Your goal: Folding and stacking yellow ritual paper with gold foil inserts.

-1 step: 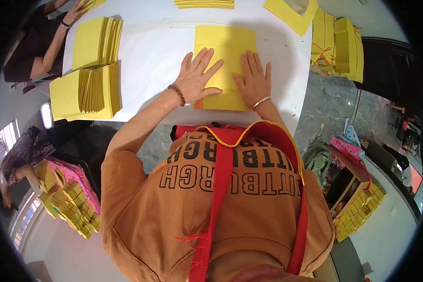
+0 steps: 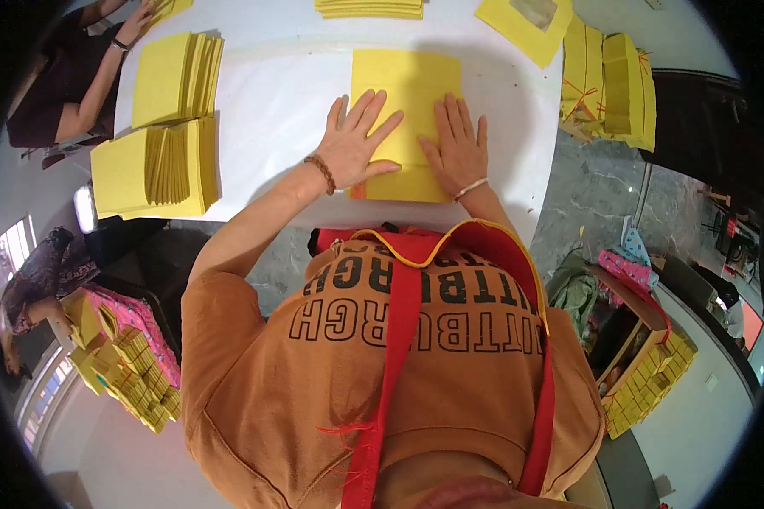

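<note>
A flat yellow paper piece (image 2: pixel 416 72), rectangular with faint crease lines across it, lies at the table's near edge in front of me. My left hand (image 2: pixel 355 136) rests palm down on its left side, fingers spread and thumb pointing inward. On the right side my right hand (image 2: pixel 458 146) is also laid flat, fingers stretched out and thumb apart. Neither hand grips anything. A small orange patch shows at the paper's lower left corner. Whether the piece is one sheet or a folded envelope or bag, I cannot tell.
Stacks of folded yellow paper (image 2: pixel 163 81) stand left on the white table (image 2: pixel 272 110). Another stack (image 2: pixel 369 8) sits at the far edge, and a yellow piece with a window (image 2: pixel 526 30) lies far right. Tied bundles (image 2: pixel 628 93) are beyond the right edge. A co-worker's arm (image 2: pixel 102 81) reaches in far left.
My right hand has shifted very slightly left and nearer to me on the paper. My left hand stays in place.
</note>
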`<state>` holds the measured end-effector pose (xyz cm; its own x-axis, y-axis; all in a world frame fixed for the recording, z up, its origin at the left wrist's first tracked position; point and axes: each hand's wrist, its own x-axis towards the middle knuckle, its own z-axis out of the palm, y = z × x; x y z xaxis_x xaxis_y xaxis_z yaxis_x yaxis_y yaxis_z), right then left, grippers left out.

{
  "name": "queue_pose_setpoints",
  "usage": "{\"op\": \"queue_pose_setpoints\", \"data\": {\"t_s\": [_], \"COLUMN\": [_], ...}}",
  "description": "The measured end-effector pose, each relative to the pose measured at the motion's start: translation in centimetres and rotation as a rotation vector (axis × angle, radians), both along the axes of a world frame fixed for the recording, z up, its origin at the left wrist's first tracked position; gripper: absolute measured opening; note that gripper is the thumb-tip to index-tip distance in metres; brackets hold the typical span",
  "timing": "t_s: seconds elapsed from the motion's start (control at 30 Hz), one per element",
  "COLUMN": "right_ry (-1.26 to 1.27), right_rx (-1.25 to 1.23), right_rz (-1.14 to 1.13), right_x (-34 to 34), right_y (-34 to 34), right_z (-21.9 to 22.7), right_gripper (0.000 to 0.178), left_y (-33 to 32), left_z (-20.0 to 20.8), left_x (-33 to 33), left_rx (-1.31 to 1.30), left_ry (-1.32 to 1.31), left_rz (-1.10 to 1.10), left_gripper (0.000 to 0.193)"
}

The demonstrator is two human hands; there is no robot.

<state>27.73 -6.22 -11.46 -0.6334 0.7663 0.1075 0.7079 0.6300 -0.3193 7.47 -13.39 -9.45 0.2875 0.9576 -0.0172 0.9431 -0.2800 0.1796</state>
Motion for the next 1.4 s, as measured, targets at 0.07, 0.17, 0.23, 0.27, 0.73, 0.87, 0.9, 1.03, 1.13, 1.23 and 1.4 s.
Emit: {"op": "queue_pose_setpoints", "data": {"t_s": [0.07, 0.17, 0.23, 0.27, 0.73, 0.87, 0.9, 1.03, 1.13, 1.23, 1.4], "right_ry": [-0.02, -0.081, -0.117, 0.111, 1.062, 1.038, 1.05, 1.063, 0.971, 1.008, 1.041], "right_rx": [0.004, -0.03, -0.053, -0.195, -0.839, -0.811, -0.827, -0.83, -0.78, -0.795, -0.825], "right_rz": [-0.002, 0.005, 0.007, 0.057, -0.447, -0.436, -0.43, -0.412, -0.424, -0.427, -0.445], "right_x": [0.1, 0.0, 0.5, 1.1, 3.2, 3.0, 3.4, 3.5, 3.6, 3.3, 2.9], "right_y": [-0.3, -0.7, 0.3, 1.1, 1.2, 1.0, 1.1, 1.1, 1.1, 1.1, 1.7], "right_z": [-0.3, 0.5, 0.2, 0.1, -2.9, -3.0, -3.3, -3.1, -3.1, -3.1, -2.2], "right_gripper": [0.059, 0.06, 0.062, 0.058, 0.048, 0.044, 0.043, 0.04, 0.038, 0.037, 0.035], "left_y": [-0.1, -0.2, 0.1, 0.1, 18.8, 21.4, 21.7, 21.9, 21.6, 21.0, 21.6], "left_z": [0.6, 0.2, 0.3, 0.6, 6.3, -0.4, -1.1, -1.8, -0.9, -0.9, -1.5], "left_x": [0.5, 1.1, 2.1, 3.0, -9.2, -10.4, -10.3, -10.5, -9.8, -9.7, -10.1], "left_rx": [0.042, 0.105, 0.139, 0.211, 0.684, 0.483, 0.372, 0.204, 0.023, -0.025, 0.03], "left_ry": [0.042, 0.076, 0.074, 0.142, 0.093, 0.135, 0.158, 0.16, 0.175, 0.211, 0.201], "left_rz": [-0.016, -0.132, -0.241, -0.213, 0.066, 0.067, 0.076, 0.103, 0.097, 0.133, 0.098], "left_gripper": [0.077, 0.071, 0.065, 0.059, 0.058, 0.058, 0.059, 0.062, 0.077, 0.088, 0.089]}}
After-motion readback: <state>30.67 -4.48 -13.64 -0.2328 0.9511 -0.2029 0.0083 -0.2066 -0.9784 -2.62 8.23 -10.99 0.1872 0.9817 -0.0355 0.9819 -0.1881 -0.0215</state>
